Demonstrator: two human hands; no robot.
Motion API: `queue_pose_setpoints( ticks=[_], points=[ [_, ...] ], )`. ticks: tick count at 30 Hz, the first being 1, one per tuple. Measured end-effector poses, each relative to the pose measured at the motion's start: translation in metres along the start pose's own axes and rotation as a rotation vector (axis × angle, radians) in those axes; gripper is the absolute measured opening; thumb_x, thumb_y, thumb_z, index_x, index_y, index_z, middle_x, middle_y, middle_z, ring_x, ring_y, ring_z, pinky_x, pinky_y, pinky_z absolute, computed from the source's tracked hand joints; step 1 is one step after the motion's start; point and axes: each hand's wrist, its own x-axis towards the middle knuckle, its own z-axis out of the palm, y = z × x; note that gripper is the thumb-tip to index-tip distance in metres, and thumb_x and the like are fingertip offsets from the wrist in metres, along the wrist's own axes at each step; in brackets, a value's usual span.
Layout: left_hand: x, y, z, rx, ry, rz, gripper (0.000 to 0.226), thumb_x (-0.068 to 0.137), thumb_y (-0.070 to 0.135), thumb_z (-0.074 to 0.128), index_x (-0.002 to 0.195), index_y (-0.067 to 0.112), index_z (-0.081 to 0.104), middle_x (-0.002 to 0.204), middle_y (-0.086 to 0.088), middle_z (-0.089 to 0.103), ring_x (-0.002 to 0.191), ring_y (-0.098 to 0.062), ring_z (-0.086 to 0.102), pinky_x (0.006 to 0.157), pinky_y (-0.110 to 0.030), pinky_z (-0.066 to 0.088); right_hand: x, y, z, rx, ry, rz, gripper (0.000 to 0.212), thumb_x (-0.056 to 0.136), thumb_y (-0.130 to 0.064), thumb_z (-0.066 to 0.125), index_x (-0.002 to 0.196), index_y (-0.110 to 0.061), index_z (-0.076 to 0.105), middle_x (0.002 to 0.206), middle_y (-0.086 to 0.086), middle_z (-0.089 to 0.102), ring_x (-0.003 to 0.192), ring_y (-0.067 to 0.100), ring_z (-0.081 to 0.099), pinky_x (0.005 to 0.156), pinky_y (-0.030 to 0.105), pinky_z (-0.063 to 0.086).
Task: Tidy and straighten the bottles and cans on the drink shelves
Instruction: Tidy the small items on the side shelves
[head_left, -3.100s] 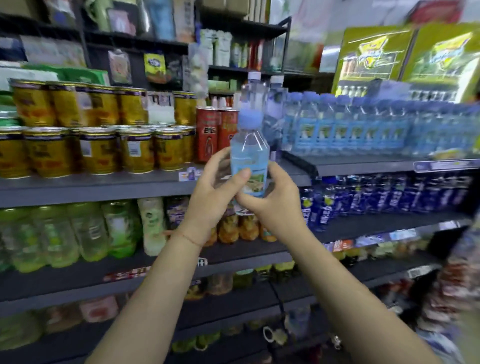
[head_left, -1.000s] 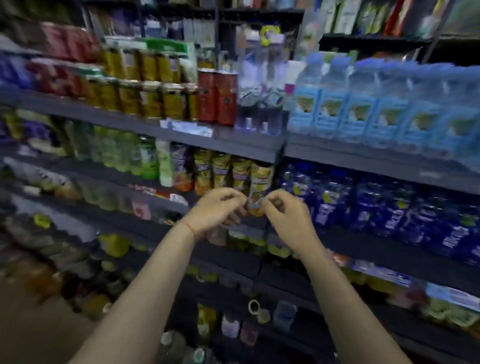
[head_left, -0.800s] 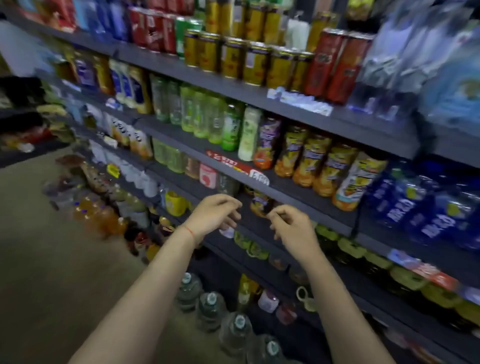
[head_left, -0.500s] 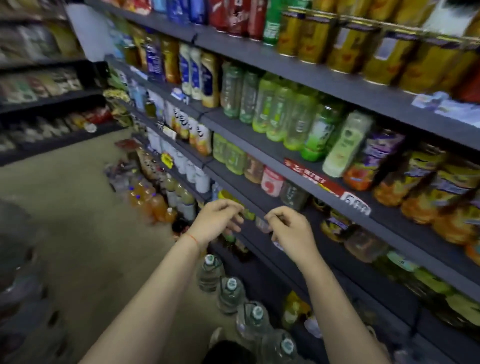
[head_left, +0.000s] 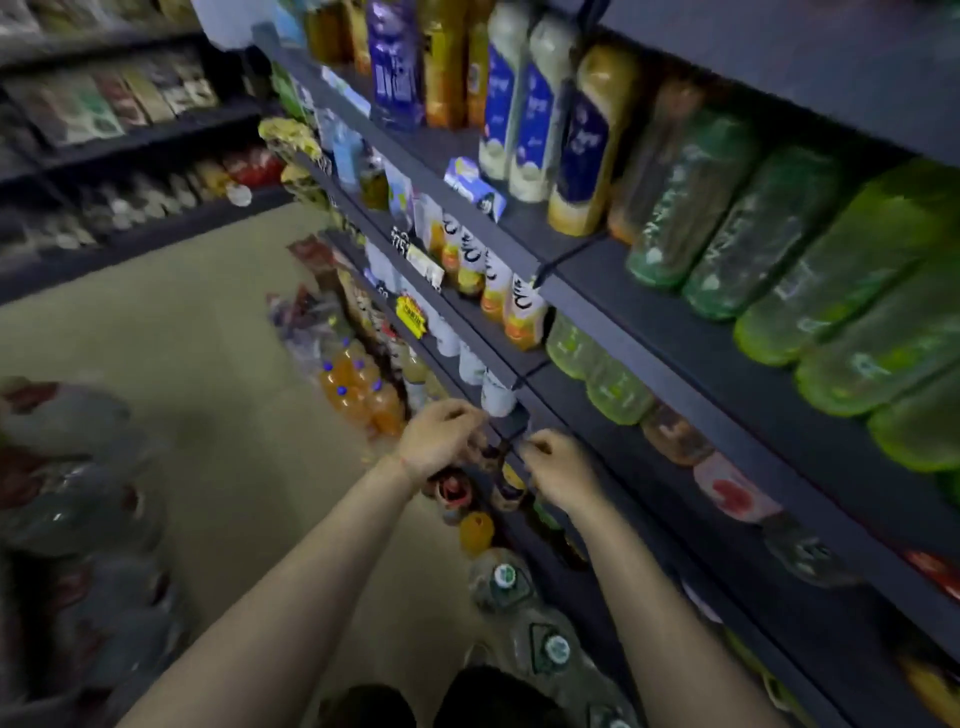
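Between bottles, I judge. My left hand (head_left: 441, 439) and right hand (head_left: 558, 467) hover with fingers loosely curled, gripping nothing. Small bottles (head_left: 452, 491) sit just below the fingertips; green bottles (head_left: 727, 208) well above. Next: reach down, pick one to straighten.

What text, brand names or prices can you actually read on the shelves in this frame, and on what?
None reads with certainty; the frame is motion-blurred.
White and blue bottles: label script, blurred.
Orange and white juice bottles: large dark lettering, illegible.
Yellow starburst tag on a shelf edge: dark print, too small.
Black tag: white digits, unreadable.
Green bottles: faint label print, illegible.
Green-capped water bottles on the floor: cap emblem, no legible words.
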Motion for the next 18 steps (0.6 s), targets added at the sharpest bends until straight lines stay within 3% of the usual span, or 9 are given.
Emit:
queue_pose_setpoints(
  ticks=[3, 5, 7, 8, 10, 11, 14, 16, 18],
  points=[
    [0.059, -0.031, 0.001, -0.045, -0.067, -0.082, 0.018, 0.1, 0.016, 0.049, 0.097, 0.006, 0.064, 0.076, -0.006, 0.066, 0.061, -0.019, 0.062, 0.042, -0.018, 0.043, 0.046, 0.026, 0.037, -0.095, -0.046, 0.131, 0.028, 0.096, -0.03, 0.055, 0.076, -0.011, 0.049, 0.072, 0.014, 0.053, 0.064, 0.028, 0.051, 0.058, 0.04, 0.038],
    [0.098, -0.052, 0.007, -0.078, -0.126, -0.113, 0.017, 0.1, 0.015, 0.049, 0.095, 0.008, 0.065, 0.076, -0.008, 0.066, 0.059, -0.019, 0.061, 0.043, -0.019, 0.045, 0.077, 0.04, 0.054, -0.155, -0.015, 0.158, 0.026, 0.096, -0.034, 0.058, 0.108, -0.012, 0.057, 0.108, 0.017, 0.062, 0.09, 0.03, 0.06, 0.071, 0.042, 0.048],
    [0.136, -0.073, 0.012, -0.111, -0.173, -0.154, 0.018, 0.1, 0.013, 0.051, 0.089, 0.009, 0.064, 0.075, -0.012, 0.066, 0.058, -0.022, 0.061, 0.045, -0.021, 0.048, 0.109, 0.049, 0.07, -0.221, 0.048, 0.147, 0.064, 0.096, -0.035, 0.06, 0.15, -0.019, 0.031, 0.153, 0.014, 0.035, 0.126, 0.033, 0.05, 0.089, 0.045, 0.049],
    [0.154, -0.084, 0.014, -0.119, -0.195, -0.173, 0.019, 0.1, 0.013, 0.051, 0.087, 0.01, 0.064, 0.074, -0.013, 0.065, 0.059, -0.022, 0.06, 0.045, -0.022, 0.048, 0.124, 0.055, 0.077, -0.328, 0.075, 0.151, 0.08, 0.096, -0.037, 0.06, 0.157, -0.023, 0.011, 0.162, 0.012, 0.018, 0.132, 0.035, 0.044, 0.09, 0.047, 0.048],
    [0.181, -0.103, 0.017, -0.135, -0.236, -0.212, 0.02, 0.1, 0.015, 0.053, 0.083, 0.012, 0.064, 0.072, -0.012, 0.064, 0.057, -0.021, 0.06, 0.046, -0.023, 0.046, 0.153, 0.06, 0.087, -0.646, 0.112, 0.185, 0.085, 0.097, -0.039, 0.055, 0.157, -0.026, -0.004, 0.164, 0.015, 0.005, 0.139, 0.04, 0.035, 0.098, 0.051, 0.043],
    [0.191, -0.11, 0.017, -0.147, -0.249, -0.237, 0.02, 0.099, 0.017, 0.054, 0.082, 0.012, 0.063, 0.073, -0.012, 0.064, 0.056, -0.02, 0.059, 0.046, -0.023, 0.045, 0.167, 0.063, 0.09, -0.747, 0.113, 0.228, 0.078, 0.099, -0.038, 0.051, 0.158, -0.025, 0.001, 0.162, 0.018, 0.011, 0.141, 0.04, 0.031, 0.103, 0.051, 0.04],
    [0.213, -0.13, 0.014, -0.158, -0.259, -0.286, 0.018, 0.098, 0.022, 0.057, 0.087, 0.01, 0.065, 0.076, -0.012, 0.066, 0.056, -0.017, 0.059, 0.052, -0.024, 0.047, 0.192, 0.064, 0.089, -0.622, 0.089, 0.286, 0.042, 0.104, -0.029, 0.036, 0.143, -0.015, 0.04, 0.138, 0.016, 0.053, 0.123, 0.033, 0.052, 0.087, 0.031, 0.041],
    [0.22, -0.142, 0.01, -0.134, -0.29, -0.301, 0.02, 0.1, 0.02, 0.054, 0.09, 0.007, 0.064, 0.073, -0.009, 0.064, 0.059, -0.019, 0.058, 0.051, -0.022, 0.047, 0.202, 0.069, 0.089, -0.608, 0.092, 0.301, 0.039, 0.106, -0.028, 0.03, 0.136, -0.012, 0.05, 0.134, 0.012, 0.057, 0.121, 0.029, 0.054, 0.073, 0.02, 0.034],
    [0.221, -0.149, 0.002, -0.13, -0.299, -0.311, 0.018, 0.101, 0.013, 0.049, 0.093, 0.004, 0.062, 0.071, -0.008, 0.061, 0.058, -0.017, 0.055, 0.044, -0.016, 0.043, 0.205, 0.068, 0.091, -0.557, 0.14, 0.375, 0.04, 0.106, -0.027, 0.03, 0.135, -0.009, 0.051, 0.135, 0.012, 0.056, 0.123, 0.028, 0.053, 0.069, 0.018, 0.035]
  ],
)
